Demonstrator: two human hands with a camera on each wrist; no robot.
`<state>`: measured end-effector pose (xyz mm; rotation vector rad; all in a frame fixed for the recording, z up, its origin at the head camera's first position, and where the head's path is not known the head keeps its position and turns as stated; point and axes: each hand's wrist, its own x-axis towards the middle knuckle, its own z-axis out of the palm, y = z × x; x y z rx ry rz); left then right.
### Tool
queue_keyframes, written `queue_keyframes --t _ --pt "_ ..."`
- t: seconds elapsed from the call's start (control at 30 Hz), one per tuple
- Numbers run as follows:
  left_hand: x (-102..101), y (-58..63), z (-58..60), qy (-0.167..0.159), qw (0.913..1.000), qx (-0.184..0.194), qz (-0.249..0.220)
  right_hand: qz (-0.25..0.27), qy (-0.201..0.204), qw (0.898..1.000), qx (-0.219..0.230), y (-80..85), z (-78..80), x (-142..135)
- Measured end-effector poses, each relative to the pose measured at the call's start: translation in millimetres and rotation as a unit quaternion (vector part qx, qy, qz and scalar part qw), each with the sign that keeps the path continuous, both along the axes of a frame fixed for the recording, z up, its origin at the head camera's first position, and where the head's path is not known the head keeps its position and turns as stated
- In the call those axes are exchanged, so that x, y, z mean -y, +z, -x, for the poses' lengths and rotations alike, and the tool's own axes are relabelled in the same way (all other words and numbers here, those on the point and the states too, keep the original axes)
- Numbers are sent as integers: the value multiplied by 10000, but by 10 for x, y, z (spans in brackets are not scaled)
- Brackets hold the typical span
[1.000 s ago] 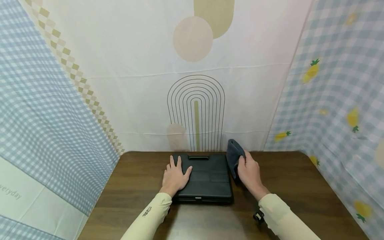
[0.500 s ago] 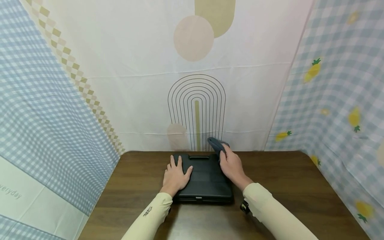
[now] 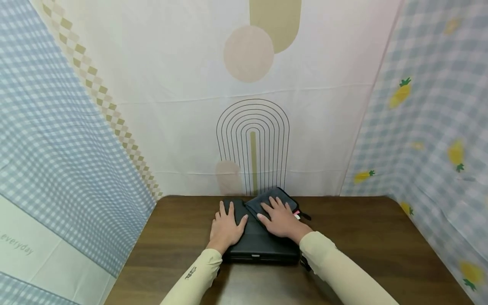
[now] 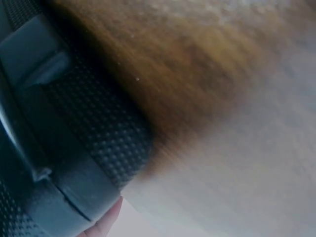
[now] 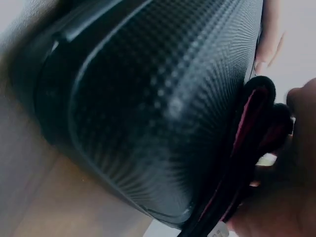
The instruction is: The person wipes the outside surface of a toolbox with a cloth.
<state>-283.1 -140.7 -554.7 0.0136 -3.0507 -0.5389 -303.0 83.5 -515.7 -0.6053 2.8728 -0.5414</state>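
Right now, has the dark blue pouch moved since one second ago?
Yes: left against the printed arch; the dark blue pouch now lies on the black case.

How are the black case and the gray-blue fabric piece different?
The black case is bigger; the gray-blue fabric piece covers only part of it. The case sits on the table, while the fabric piece lies on the case, turned at an angle. The case looks stiff; the fabric piece looks soft. Both have a hand on top: the left hand and right hand.
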Motion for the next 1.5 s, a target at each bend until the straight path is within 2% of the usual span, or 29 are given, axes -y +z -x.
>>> queue_keyframes --t 0.13,0.27,0.6,0.77,0.97,1.13,1.5 --pt "-11 -4 -1 23 10000 1 10 -407 42 9990 157 -73 20 -5" --pt "-1 9 9 -34 10000 -58 -20 -581 28 9982 159 -130 49 10" --pt "21 2 -34 -90 9998 -121 -132 -500 42 9982 333 -46 35 28" --pt "28 4 -12 -30 9997 -161 -153 -557 -28 9975 432 -15 167 11" --pt "22 -4 -20 -13 9993 -221 -294 -346 -150 9971 667 -25 339 -42" --pt "32 -18 -26 54 9991 -262 -324 -134 -210 9966 782 9 421 -60" --pt "17 -7 -18 36 9989 -278 -377 -275 -524 9941 909 -1 562 -78"
